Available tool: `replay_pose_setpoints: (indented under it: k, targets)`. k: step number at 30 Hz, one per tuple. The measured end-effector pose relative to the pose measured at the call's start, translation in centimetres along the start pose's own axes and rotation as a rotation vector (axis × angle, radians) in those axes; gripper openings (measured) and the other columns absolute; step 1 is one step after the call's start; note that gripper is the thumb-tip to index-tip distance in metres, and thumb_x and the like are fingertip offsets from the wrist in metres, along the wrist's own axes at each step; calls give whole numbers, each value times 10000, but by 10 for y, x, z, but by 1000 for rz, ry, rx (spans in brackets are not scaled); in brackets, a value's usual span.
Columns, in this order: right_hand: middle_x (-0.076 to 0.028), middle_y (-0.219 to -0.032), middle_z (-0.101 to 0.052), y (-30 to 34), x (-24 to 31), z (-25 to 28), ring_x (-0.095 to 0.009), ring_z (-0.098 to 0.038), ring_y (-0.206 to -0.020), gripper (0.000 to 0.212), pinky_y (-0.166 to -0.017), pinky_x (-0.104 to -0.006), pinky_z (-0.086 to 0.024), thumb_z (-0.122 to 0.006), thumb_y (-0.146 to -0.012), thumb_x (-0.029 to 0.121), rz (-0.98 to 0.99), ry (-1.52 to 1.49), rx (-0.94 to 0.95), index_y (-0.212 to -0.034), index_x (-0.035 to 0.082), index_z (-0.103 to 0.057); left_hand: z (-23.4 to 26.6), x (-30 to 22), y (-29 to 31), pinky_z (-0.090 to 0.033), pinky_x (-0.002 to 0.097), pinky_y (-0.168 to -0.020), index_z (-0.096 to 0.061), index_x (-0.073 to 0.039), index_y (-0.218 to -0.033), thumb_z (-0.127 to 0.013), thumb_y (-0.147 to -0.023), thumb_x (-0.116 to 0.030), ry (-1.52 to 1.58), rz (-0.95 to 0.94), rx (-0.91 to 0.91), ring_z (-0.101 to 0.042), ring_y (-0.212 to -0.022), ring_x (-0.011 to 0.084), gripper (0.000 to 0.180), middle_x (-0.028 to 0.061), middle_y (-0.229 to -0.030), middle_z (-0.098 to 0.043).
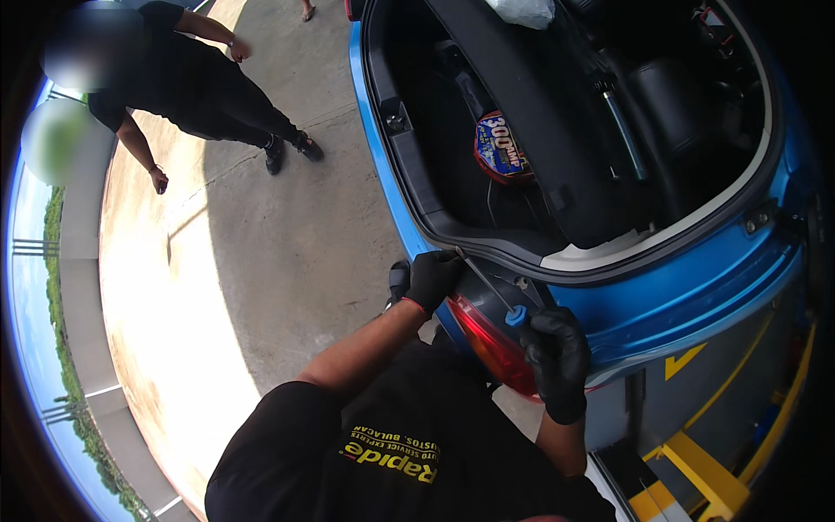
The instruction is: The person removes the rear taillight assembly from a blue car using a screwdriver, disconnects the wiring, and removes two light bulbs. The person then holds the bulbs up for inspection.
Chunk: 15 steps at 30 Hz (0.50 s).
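Observation:
My right hand (558, 352), in a black glove, is closed round the handle end of a screwdriver (515, 315). Its blue collar shows, and its long thin shaft slants up and left across the dark trim beside the tail light. Close to the shaft's tip, my left hand (435, 277), also gloved in black, has its fingers curled at the edge of the blue car's body; what lies in them is hidden. Below both hands is the red tail light (494, 344), partly behind my right hand.
The blue car's boot (435, 157) is open, holding a round red-and-blue package (503, 148) and a black panel. A person in dark clothes (209, 91) stands at the upper left on concrete (296, 217). Yellow metal framework (696, 474) stands at the lower right.

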State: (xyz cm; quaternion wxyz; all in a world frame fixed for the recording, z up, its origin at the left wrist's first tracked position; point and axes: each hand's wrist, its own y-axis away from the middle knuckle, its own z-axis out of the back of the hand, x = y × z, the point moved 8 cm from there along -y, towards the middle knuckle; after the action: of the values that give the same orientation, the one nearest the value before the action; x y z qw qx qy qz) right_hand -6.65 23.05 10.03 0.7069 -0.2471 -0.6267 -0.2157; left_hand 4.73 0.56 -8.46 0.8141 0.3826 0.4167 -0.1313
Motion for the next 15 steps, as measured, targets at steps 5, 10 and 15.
replay_pose_setpoints:
  k: [5, 10, 15]
  targets:
    - [-49, -944, -624, 4, -21, -3, -99, -606, -749, 254, -644, -233, -507, -646, -965, -22, -61, -28, -16, -1207, 56, -643, -13, 40, -30, -578, 328, -717, -785, -19, -1148, -678, -998, -237, -182, -219, 101, -754, -839, 173, 285, 115, -922, -787]
    - [-54, -897, -647, 9, -20, -8, -103, -623, -723, 264, -624, -218, -523, -658, -957, -26, -149, -351, -125, -1209, 49, -650, -14, 61, -40, -571, 336, -739, -739, -104, -1265, -617, -1036, -204, 236, 92, 304, -731, -835, 186, 278, 108, -996, -769]
    - [-69, -962, -668, 11, -21, -11, -101, -625, -750, 310, -613, -207, -516, -677, -957, 5, -124, -373, -142, -1262, 43, -634, -14, 33, -29, -588, 332, -744, -697, -107, -1326, -564, -1055, -192, -111, -298, 283, -745, -873, 196, 314, 103, -1067, -772]
